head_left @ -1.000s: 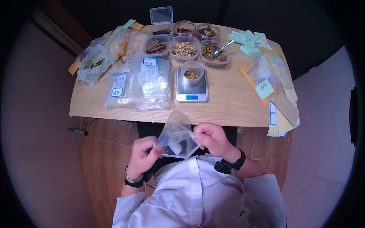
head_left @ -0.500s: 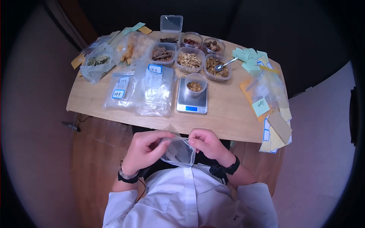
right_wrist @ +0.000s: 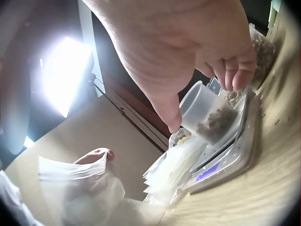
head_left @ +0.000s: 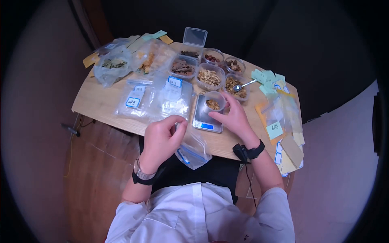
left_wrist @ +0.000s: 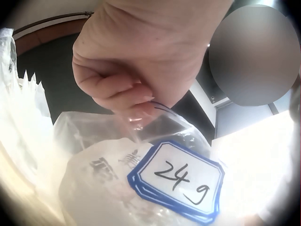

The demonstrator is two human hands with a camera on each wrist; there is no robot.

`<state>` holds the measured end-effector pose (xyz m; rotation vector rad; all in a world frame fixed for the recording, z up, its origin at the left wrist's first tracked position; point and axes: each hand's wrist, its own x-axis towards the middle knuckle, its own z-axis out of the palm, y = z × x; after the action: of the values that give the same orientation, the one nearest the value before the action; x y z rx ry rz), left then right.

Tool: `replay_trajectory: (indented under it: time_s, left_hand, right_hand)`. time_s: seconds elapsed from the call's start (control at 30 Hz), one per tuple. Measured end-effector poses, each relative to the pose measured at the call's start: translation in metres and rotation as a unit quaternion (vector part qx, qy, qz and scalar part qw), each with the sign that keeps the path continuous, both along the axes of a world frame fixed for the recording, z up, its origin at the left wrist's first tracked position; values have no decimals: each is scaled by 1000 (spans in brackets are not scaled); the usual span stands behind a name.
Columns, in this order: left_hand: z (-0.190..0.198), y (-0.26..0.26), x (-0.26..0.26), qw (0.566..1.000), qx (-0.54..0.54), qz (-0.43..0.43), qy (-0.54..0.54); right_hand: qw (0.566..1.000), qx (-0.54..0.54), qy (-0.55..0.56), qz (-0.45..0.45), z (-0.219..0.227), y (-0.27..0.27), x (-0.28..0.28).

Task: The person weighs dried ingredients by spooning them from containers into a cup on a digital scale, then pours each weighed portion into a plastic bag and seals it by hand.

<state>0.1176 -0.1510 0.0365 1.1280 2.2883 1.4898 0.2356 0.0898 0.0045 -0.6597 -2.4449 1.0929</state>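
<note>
In the head view, a clear zip bag [head_left: 193,152] hangs over the table's front edge below my left hand [head_left: 162,135], whose curled fingers pinch its top. The left wrist view shows the bag's label [left_wrist: 181,181], handwritten "24g". A small clear cup [head_left: 214,101] holding brownish dried pieces stands on the digital scale [head_left: 207,126]. My right hand [head_left: 234,116] reaches around this cup, thumb at the near side and fingers at the right. From the right wrist, the thumb [right_wrist: 168,113] is right by the rim, with a gap showing between the cup [right_wrist: 209,117] and the other fingers.
Behind the scale stand several plastic tubs of dried goods, among them pale slices [head_left: 210,77]; a spoon [head_left: 245,84] lies across one tub. Labelled bags [head_left: 174,95] lie left of the scale. Paper notes [head_left: 274,128] and envelopes cover the right edge.
Both hands were at the bag over the lap. The right hand has left it and moved forward to the cup; the left hand has carried the bag toward the table edge.
</note>
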Motion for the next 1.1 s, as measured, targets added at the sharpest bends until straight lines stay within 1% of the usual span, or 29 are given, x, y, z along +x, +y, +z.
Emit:
replay_trajectory:
  time_s: [0.03, 0.07, 0.13, 0.2, 0.23, 0.27, 0.33, 0.37, 0.43, 0.47, 0.53, 0.57, 0.63, 0.67, 0.73, 0.77, 0.8, 0.93, 0.97, 1.1]
  left_hand:
    - [-2, 4, -2, 1000, 4, 6, 1]
    - [-4, 8, -3, 1000, 5, 9, 13]
    - [-5, 15, -7, 1000, 0, 11, 19]
    - [-9, 23, -10, 1000, -4, 14, 18]
    - [-11, 27, -11, 1000, -9, 13, 18]
    - [-13, 30, -11, 1000, -9, 11, 10]
    - [-13, 36, -10, 1000, -9, 8, 4]
    - [-14, 39, -10, 1000, -8, 2, 2]
    - [-13, 45, -10, 1000, 0, -4, -8]
    - [-13, 47, -9, 1000, 6, -10, -14]
    - [-9, 50, -9, 1000, 9, -14, -20]
    - [-9, 52, -9, 1000, 10, -18, -22]
    - [-11, 56, -9, 999, 26, -27, -29]
    - [-12, 57, -9, 998, 39, -37, -35]
    - [-15, 59, -9, 997, 45, -45, -49]
    - [-15, 60, -9, 996, 48, -50, -60]
    - [-14, 60, -9, 995, 49, -55, -71]
    - [-12, 61, -8, 994, 49, -70, -72]
    - [-11, 60, -7, 992, 54, -76, -87]
    - [-9, 57, -8, 982, 81, -103, -138]
  right_hand:
    - [999, 27, -26, 9, 2, 1, -4]
    - [999, 30, -27, 16, -1, 2, -6]
    - [998, -58, 16, 5, -6, 1, -7]
    - [998, -52, 32, 16, 4, -1, -3]
    - [997, -48, 51, 23, 15, -4, 0]
    - [997, -47, 47, 27, 26, -7, 4]
    - [998, 0, 46, 43, 49, -14, 14]
    - [998, 0, 42, 44, 59, -16, 18]
    - [990, 109, -4, 91, 76, -21, 24]
    - [990, 110, -7, 91, 81, -22, 27]
    - [968, 200, -15, 151, 87, -25, 29]
    - [967, 202, -18, 151, 91, -26, 30]
    - [943, 263, -28, 201, 97, -29, 30]
    - [943, 266, -31, 199, 98, -30, 31]
    - [923, 317, -46, 213, 101, -32, 32]
    - [922, 321, -49, 210, 103, -33, 32]
    - [918, 321, -47, 228, 104, -33, 32]
    - [905, 328, -50, 267, 112, -37, 29]
    - [900, 329, -51, 281, 114, -37, 28]
    - [898, 325, -59, 291, 124, -43, 26]
